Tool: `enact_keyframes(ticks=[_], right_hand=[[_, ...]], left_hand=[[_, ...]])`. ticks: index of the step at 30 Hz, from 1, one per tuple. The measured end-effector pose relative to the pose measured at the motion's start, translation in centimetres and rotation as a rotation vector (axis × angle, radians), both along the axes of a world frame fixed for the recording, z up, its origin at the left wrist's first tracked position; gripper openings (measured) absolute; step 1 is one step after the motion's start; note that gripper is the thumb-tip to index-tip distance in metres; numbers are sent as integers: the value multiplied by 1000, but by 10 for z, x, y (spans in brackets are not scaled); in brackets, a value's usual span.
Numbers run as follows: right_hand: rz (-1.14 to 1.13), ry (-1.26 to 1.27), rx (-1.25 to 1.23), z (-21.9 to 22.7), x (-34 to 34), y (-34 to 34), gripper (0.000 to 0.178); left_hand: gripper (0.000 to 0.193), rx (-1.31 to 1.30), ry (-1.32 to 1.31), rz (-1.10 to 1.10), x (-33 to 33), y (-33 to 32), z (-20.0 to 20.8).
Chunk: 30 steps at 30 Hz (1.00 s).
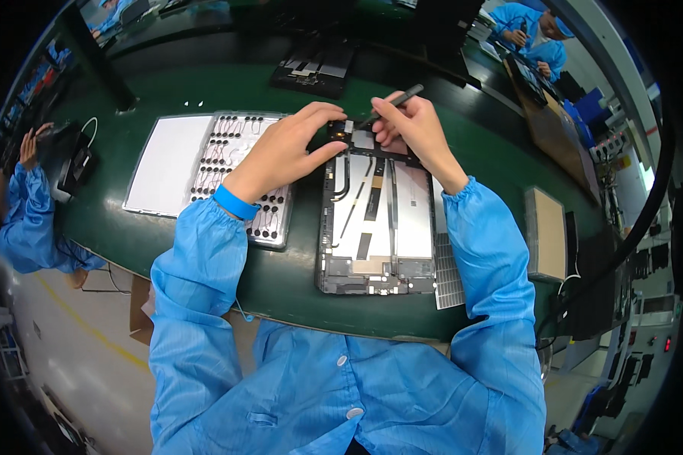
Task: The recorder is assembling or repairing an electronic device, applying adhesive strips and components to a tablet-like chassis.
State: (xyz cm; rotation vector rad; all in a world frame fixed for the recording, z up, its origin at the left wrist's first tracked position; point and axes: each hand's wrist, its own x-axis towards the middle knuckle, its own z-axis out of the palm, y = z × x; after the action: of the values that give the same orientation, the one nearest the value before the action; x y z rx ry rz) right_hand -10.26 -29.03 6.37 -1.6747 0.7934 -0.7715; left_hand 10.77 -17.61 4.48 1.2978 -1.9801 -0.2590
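An opened tablet point(421, 216) lies on the green bench in front of me, its pale inner face, black ribbon cables and lower circuit parts showing. My left hand point(284, 148) rests at its upper left corner, thumb and fingers curved around a small dark part there. Between the thumb and fingers of my right hand point(419, 133) is a pair of slim dark tweezers point(402, 98), slanting down to the left. Their tip reaches the top edge of the tablet, near the left fingertips; the exact contact point is too small to tell.
Left of the tablet stands a clear tray point(231, 155) with rows of small black round parts on wires. A gridded sheet point(448, 273) lies partly under the tablet's right side. Another opened device point(315, 68) sits behind; a boxed tan stack point(546, 235) is at right. Co-workers sit nearby.
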Motion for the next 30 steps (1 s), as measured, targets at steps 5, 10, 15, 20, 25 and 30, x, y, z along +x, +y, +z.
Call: enact_keyframes(ticks=[5, 10, 15, 20, 25, 30], right_hand=[[-2, 19, 16, -4, 0, -3, 32], [-1, 60, 5, -3, 4, -4, 33], [-7, 40, 61, -8, 0, -6, 31], [24, 52, 1, -12, -1, -7, 31], [35, 59, 21, -5, 0, -2, 29], [31, 40, -8, 2, 1, 1, 29]], left_hand=[[35, -26, 0, -12, 6, 2, -2], [27, -90, -17, -42, 6, 1, -1], [26, -95, -104, -78, 0, 3, 0], [27, -15, -2, -31, -7, 9, 10], [20, -75, -144, -45, -8, 9, 10], [21, -36, -80, -17, -12, 11, 17]])
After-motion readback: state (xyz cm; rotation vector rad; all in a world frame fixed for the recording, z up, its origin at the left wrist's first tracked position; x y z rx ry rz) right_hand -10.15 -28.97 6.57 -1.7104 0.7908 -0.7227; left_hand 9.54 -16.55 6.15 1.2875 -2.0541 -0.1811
